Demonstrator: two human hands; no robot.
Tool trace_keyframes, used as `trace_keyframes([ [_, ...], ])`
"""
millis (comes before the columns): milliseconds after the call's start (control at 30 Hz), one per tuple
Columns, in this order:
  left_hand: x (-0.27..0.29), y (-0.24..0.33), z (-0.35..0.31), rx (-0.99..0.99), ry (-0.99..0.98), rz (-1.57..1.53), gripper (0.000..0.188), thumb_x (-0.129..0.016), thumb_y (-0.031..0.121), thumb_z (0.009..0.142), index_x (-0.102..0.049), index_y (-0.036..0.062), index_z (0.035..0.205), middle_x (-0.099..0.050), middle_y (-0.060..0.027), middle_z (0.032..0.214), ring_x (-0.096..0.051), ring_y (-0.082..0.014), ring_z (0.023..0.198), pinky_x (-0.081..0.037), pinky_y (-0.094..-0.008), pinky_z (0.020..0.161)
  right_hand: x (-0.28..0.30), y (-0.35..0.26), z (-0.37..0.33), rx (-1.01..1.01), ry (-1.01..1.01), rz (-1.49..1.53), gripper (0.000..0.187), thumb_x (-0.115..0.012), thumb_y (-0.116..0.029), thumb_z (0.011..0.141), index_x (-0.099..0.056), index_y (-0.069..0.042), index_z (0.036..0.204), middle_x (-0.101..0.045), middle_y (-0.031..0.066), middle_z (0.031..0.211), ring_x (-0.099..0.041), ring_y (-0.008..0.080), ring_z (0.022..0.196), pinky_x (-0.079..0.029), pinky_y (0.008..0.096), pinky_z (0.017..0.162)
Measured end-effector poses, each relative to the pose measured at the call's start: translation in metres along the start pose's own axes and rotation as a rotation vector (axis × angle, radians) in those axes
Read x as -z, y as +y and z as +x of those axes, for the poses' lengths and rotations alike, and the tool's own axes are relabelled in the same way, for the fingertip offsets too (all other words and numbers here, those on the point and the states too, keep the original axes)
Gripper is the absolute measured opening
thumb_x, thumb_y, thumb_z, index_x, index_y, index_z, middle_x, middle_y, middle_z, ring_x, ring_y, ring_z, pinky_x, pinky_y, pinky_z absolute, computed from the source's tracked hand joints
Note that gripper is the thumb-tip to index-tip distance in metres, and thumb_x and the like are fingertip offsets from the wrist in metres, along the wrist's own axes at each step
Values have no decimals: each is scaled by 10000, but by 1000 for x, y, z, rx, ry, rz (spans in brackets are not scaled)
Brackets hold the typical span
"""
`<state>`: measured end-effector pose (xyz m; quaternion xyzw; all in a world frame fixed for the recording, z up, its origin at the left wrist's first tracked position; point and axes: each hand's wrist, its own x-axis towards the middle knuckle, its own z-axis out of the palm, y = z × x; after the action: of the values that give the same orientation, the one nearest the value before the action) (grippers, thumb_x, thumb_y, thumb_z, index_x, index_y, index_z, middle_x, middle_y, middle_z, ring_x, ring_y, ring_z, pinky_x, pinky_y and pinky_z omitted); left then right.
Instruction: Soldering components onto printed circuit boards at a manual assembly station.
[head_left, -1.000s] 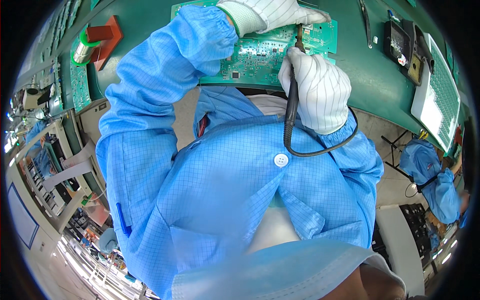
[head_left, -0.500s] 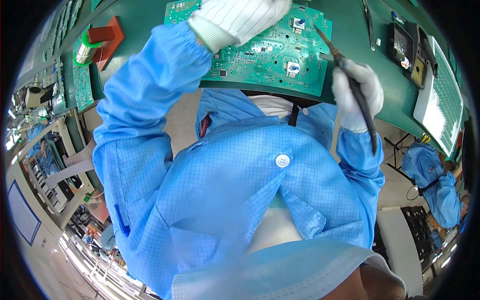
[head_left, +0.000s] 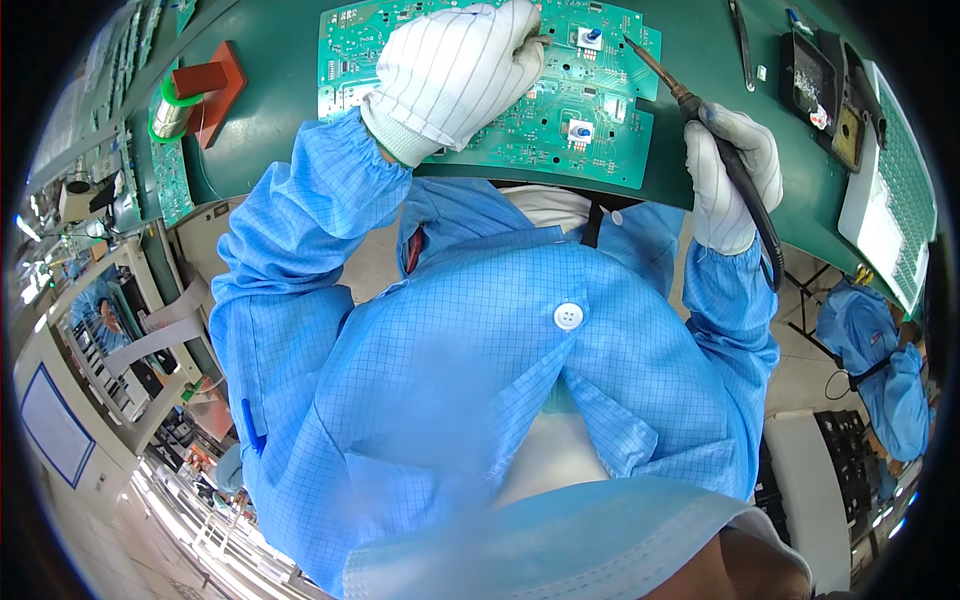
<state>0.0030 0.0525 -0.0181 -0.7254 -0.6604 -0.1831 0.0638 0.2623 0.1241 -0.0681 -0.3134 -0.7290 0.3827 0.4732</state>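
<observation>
At twelve o'clock in my view, on the dark green table [head_left: 280,110], lies a flat green circuit board [head_left: 600,130], matte, stippled with tiny solder pads and carrying two white square parts with blue knobs. My left hand [head_left: 455,75], in a white knit glove with fine dark stripes, lies palm down on the board's left half, fingers curled loosely and pressing it flat; whether anything sits under the fingertips I cannot tell. My right hand [head_left: 730,175], gloved the same way, is at about two o'clock, just off the board's right edge, closed around the black handle of a soldering iron [head_left: 700,110]. The iron's slim metal shaft slants up toward eleven o'clock, its tip over the board's upper right corner, near the upper knob; I cannot tell if it touches. A black cord runs from the handle down past the wrist. The two hands are well apart, the board between them.

Both sleeves are light blue smock fabric with a fine grid weave and gathered cuffs. At ten o'clock a solder spool [head_left: 172,115] sits on a red stand. At two o'clock a black tray [head_left: 815,70] rests beside a white perforated panel [head_left: 890,200]. At four o'clock another person in a blue smock [head_left: 880,360] is bent over.
</observation>
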Motion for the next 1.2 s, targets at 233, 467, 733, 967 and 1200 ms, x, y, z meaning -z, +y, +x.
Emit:
trace_keyframes([
  [233, -9, 0, 3, -56, -35, 42, 129, -672, 194, 888, -613, 79, 896, -636, -125, 688, -662, -288, 608, -535, -411, 558, 17, 4, 9, -222, -67, 213, 193, -733, 47, 867, -717, -3, 1052, -706, 85, 951, -654, 101, 719, -526, 238, 639],
  [467, -7, -11, 9, -146, -83, -16, 134, -655, 189, 899, -622, 75, 960, -649, -135, 726, -678, -294, 662, -534, -414, 574, 41, 19, 33, -73, -447, 59, 177, -729, -20, 859, -738, -28, 1036, -717, 93, 961, -644, 148, 742, -504, 273, 646],
  [733, -4, -11, 16, -85, -205, -33, 132, -652, 197, 914, -622, 83, 973, -651, -130, 729, -674, -299, 651, -533, -413, 571, 40, 15, 37, -27, -507, 6, 206, -750, -52, 861, -751, -40, 1067, -727, 113, 981, -686, 197, 818, -534, 312, 705],
  [967, 0, -9, 23, -29, -297, -102, 134, -652, 180, 908, -619, 63, 964, -645, -163, 704, -670, -337, 650, -531, -436, 585, 41, 13, 40, 69, -522, -45, 209, -755, -73, 863, -756, -59, 1071, -736, 115, 1000, -709, 253, 906, -547, 353, 800],
  [1200, 0, -10, 25, 45, -362, -126, 134, -638, 173, 912, -620, 54, 971, -663, -195, 751, -668, -376, 680, -531, -464, 621, 39, 10, 40, 113, -520, -64, 229, -755, -54, 837, -756, -72, 1065, -750, 99, 1012, -714, 257, 926, -554, 363, 822],
])
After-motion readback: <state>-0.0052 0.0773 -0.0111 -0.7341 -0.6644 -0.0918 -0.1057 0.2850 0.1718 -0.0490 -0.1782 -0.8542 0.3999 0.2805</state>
